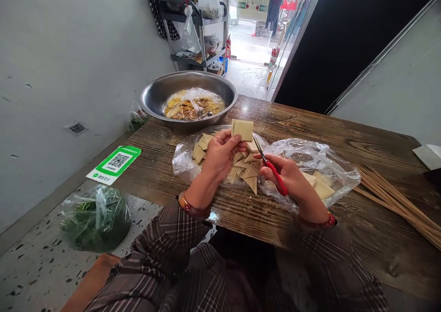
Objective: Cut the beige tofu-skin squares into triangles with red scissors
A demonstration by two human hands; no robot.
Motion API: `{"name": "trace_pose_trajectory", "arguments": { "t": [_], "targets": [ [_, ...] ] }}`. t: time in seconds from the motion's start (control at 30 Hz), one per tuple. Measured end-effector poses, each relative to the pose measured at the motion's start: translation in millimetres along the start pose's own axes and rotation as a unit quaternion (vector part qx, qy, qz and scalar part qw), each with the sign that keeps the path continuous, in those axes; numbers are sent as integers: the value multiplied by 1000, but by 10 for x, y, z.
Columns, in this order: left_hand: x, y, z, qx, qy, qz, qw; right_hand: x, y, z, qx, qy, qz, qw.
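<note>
My left hand (pixel 222 149) pinches a folded, pale yellow square of tofu sheet (pixel 242 130) above the table. In my right hand (pixel 284 172) is a pair of red-handled scissors (pixel 275 174), its blades pointing up and left, close to the square's lower right corner. Below both hands, cut triangular tofu pieces (pixel 251 170) lie heaped on a clear plastic bag (pixel 182 161). Right of them, a second clear bag (pixel 296 152) holds larger pale sheets (pixel 323 188), partly hidden by my right wrist.
A steel basin (pixel 151 96) with bagged, skewered food stands at the table's far left. Bamboo skewers (pixel 399 197) lie at right. A green QR-code card (pixel 117 162) is at the left edge. A bag of greens (pixel 96 220) sits lower left; a shelf rack (pixel 200 20) stands behind.
</note>
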State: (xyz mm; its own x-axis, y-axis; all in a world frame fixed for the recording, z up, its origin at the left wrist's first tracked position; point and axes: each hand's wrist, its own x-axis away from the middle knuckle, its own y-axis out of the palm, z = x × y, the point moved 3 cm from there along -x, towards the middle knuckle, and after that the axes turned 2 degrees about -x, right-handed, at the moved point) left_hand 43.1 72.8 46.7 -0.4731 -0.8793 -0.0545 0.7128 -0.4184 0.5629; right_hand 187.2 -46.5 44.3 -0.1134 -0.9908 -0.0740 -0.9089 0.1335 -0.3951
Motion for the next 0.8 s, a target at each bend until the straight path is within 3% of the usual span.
{"name": "trace_pose_trajectory", "arguments": {
  "t": [0.3, 0.8],
  "targets": [
    [33, 43, -30, -21, -23, -23, 999, 12, 32, -56, -26, 26, -26, 999],
    [41, 60, -48, -50, -14, -38, 998, 4, 18, -63, -21, 10, -26, 999]
  ]
}}
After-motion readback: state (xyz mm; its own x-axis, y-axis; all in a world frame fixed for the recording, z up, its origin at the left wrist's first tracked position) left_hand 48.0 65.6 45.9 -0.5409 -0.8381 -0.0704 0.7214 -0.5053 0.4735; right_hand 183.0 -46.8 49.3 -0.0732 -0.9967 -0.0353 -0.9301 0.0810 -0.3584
